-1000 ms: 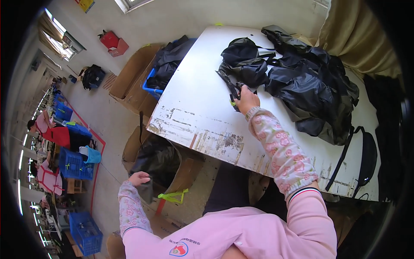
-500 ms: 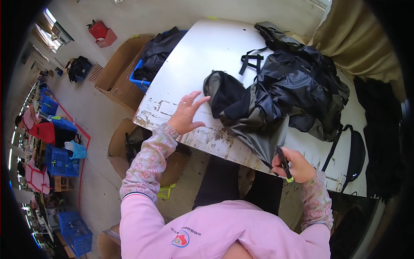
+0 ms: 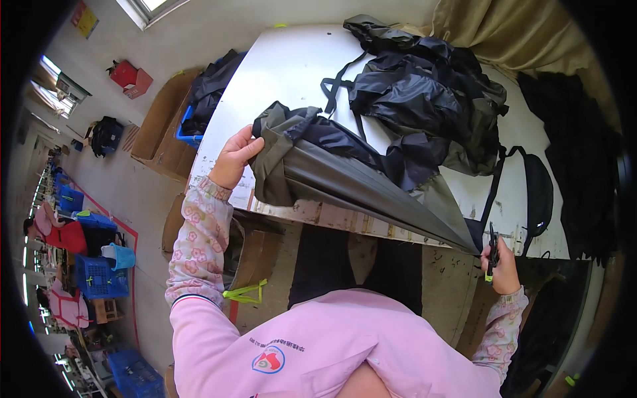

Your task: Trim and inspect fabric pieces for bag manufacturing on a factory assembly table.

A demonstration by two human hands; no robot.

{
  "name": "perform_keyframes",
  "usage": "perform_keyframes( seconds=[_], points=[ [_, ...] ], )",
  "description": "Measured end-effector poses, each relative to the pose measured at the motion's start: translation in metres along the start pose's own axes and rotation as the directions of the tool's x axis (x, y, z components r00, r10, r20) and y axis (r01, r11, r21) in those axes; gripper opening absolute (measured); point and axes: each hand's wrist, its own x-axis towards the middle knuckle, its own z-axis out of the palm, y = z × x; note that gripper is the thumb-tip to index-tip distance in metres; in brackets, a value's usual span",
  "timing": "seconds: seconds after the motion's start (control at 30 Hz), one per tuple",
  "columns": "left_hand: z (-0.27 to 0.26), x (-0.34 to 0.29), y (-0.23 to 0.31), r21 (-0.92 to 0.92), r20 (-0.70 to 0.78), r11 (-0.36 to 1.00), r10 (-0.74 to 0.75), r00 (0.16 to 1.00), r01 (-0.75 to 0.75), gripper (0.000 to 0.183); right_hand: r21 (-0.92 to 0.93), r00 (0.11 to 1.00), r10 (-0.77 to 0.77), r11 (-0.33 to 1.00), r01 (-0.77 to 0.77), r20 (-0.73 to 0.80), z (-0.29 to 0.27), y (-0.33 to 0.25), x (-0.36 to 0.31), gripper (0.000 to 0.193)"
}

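Gripping one end of a dark olive-grey garment (image 3: 345, 179), the left hand (image 3: 233, 158) has its fingers curled over the bunched fabric near the white table's (image 3: 279, 73) left edge. From there the cloth runs as a long, tapering fold down and to the right, its long axis slanting across the table's near edge to a narrow tip at the right hand (image 3: 503, 268). That hand is closed around small black snips with a yellow-green tip (image 3: 492, 255); whether it also pinches the fabric's tip is hard to tell. A heap of black garments (image 3: 424, 93) lies behind on the table, with cardboard boxes (image 3: 162, 126) on the floor to the left.
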Motion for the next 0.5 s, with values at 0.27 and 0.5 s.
perform_keyframes(
  seconds=[0.27,0.5],
  points=[
    [0.021,-0.021,-0.052,0.922,-0.177,0.386,0.434,0.883,-0.004,0.027,-0.108,0.995,0.064,0.993,-0.055,0.081,0.022,0.046,0.017,0.021],
    [0.101,-0.057,-0.068,0.963,0.046,0.239,0.303,0.952,-0.122,0.042,0.027,0.958,-0.259,0.964,0.264,-0.123,0.098,-0.025,0.089,0.031]
  ],
)
